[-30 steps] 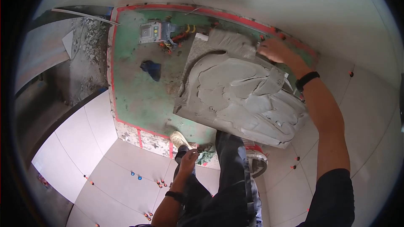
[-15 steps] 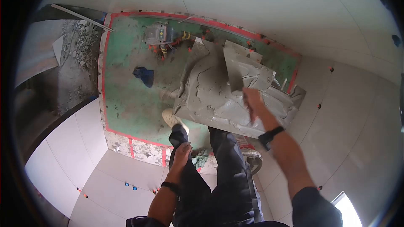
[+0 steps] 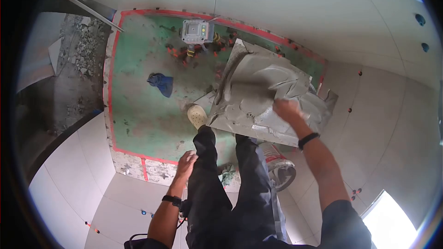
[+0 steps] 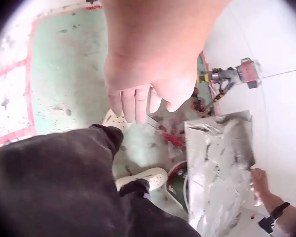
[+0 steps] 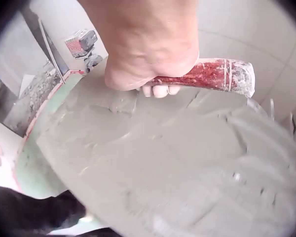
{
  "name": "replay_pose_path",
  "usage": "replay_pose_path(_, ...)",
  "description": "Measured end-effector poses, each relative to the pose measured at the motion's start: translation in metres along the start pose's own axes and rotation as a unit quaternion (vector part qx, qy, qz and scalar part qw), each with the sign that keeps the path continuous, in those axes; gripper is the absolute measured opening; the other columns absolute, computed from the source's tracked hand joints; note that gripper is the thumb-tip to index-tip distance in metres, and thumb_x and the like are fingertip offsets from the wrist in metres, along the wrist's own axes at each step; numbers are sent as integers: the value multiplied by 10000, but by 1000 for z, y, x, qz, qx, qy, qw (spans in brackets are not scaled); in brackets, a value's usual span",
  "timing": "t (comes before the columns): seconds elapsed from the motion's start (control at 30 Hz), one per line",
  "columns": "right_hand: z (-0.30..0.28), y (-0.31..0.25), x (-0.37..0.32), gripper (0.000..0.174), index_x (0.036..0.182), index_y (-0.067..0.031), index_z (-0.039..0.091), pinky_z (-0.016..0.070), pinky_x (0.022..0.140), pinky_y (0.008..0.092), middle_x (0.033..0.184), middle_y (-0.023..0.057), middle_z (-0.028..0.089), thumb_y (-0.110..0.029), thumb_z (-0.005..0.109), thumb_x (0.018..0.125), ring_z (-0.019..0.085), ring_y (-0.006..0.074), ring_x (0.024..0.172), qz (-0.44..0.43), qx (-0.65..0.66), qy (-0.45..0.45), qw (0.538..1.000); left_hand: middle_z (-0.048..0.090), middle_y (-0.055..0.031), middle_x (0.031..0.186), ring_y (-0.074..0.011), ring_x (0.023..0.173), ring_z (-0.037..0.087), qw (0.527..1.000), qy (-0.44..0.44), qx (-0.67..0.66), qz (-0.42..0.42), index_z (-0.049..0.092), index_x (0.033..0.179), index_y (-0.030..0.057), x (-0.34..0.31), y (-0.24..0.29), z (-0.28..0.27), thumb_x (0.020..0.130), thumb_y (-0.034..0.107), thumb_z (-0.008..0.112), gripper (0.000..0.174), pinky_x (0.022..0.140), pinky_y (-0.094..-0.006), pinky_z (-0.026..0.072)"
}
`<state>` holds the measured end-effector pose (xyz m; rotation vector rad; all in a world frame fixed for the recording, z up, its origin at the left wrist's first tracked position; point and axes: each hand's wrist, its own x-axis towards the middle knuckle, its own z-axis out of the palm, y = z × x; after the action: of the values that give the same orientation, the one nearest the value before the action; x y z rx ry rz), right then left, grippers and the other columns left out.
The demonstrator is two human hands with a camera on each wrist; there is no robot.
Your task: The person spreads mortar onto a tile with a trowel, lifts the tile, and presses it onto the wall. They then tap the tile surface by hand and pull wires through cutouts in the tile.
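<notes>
My right hand [image 3: 288,111] grips the red, mortar-crusted handle of a trowel [image 5: 222,76], fingers wrapped round it. In the right wrist view the hand hides the front of the handle, and the blade is hard to make out against the grey. Wet grey mortar [image 3: 258,101] lies in ridges and swirls over a large rectangular slab [image 3: 220,123] under that hand. My left hand [image 3: 186,163] hangs beside the left knee. In the left wrist view its fingers [image 4: 140,106] droop loosely with nothing in them.
A bucket [image 3: 273,153] stands under the slab's near edge, by my right leg. On the green floor [image 3: 138,110] are a blue cloth [image 3: 161,84] and a laser level [image 3: 197,31] on a stand. My cream clog [image 3: 197,115] is close to the slab's left corner.
My right hand has come from the slab's far right edge back toward its near side, taking the trowel across the mortar. The left hand has shifted slightly left and stays loose.
</notes>
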<state>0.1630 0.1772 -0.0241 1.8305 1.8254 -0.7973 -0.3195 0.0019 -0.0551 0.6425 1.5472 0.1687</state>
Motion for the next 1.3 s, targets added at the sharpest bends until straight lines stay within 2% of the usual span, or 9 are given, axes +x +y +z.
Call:
replay_pose_path(0.33,0,-2,-43,401,930,-69,690,502,794,491,892,215,686,-440,546,879,667,397,862,61,103,-63,991,681,-103,899,-168,822,640,995,22,1,-99,639,1110,-28,-48,-28,-47,938,213,565,305,763,-302,497)
replay_pose_path(0.43,1,2,-48,356,705,-71,554,398,425,338,599,57,543,-371,556,897,491,154,437,248,465,26,850,681,-107,948,-174,871,637,999,9,-21,-36,629,1133,-29,-33,-4,-35,946,216,569,314,803,-305,489)
replay_pose_path(0.47,-5,-5,-41,356,705,-71,554,398,425,338,599,57,543,-371,556,897,491,154,437,252,463,27,849,681,-112,977,-178,902,637,1000,3,-18,-3,624,1144,-32,-25,2,-31,949,221,573,323,823,-306,485)
replay_pose_path(0.53,-21,-30,-10,322,714,-121,487,355,392,324,561,13,458,-373,568,897,425,158,409,324,729,40,602,677,-132,1031,-199,943,643,1000,-8,0,3,604,1180,-37,-13,22,-25,960,222,568,341,848,-312,489)
replay_pose_path(0.6,-36,-64,34,353,651,-159,431,314,373,326,526,-8,387,-363,551,914,385,160,392,332,776,-6,537,671,-153,1062,-218,976,647,997,-27,-74,-7,568,1224,-48,-8,40,-18,974,211,550,359,875,-328,495)
replay_pose_path(0.8,-79,-162,134,295,739,-127,476,359,374,332,572,21,461,-361,567,894,458,170,418,244,784,-32,570,667,-155,1069,-229,976,651,993,-17,-118,-23,558,1237,-44,-7,37,-18,981,201,541,355,875,-328,503)
replay_pose_path(1.03,-46,-139,53,305,730,-96,516,386,371,326,573,38,506,-354,567,885,484,176,403,208,725,26,656,676,-74,965,-152,887,629,992,-3,-94,-84,618,1184,-11,-21,-21,-33,942,239,596,349,801,-288,488)
replay_pose_path(1.2,16,-143,95,329,709,-44,570,410,404,334,583,52,540,-314,549,894,515,163,427,196,326,134,915,659,-63,946,-123,868,614,992,-13,-38,-123,606,1206,-11,-22,-11,-40,942,226,596,355,791,-271,486)
replay_pose_path(1.3,-34,-167,81,347,747,-20,606,429,444,334,594,58,565,-335,553,884,528,162,442,204,507,13,837,661,-78,978,-126,877,616,990,-11,-77,-118,598,1217,-16,-24,-7,-43,951,218,588,354,797,-262,487)
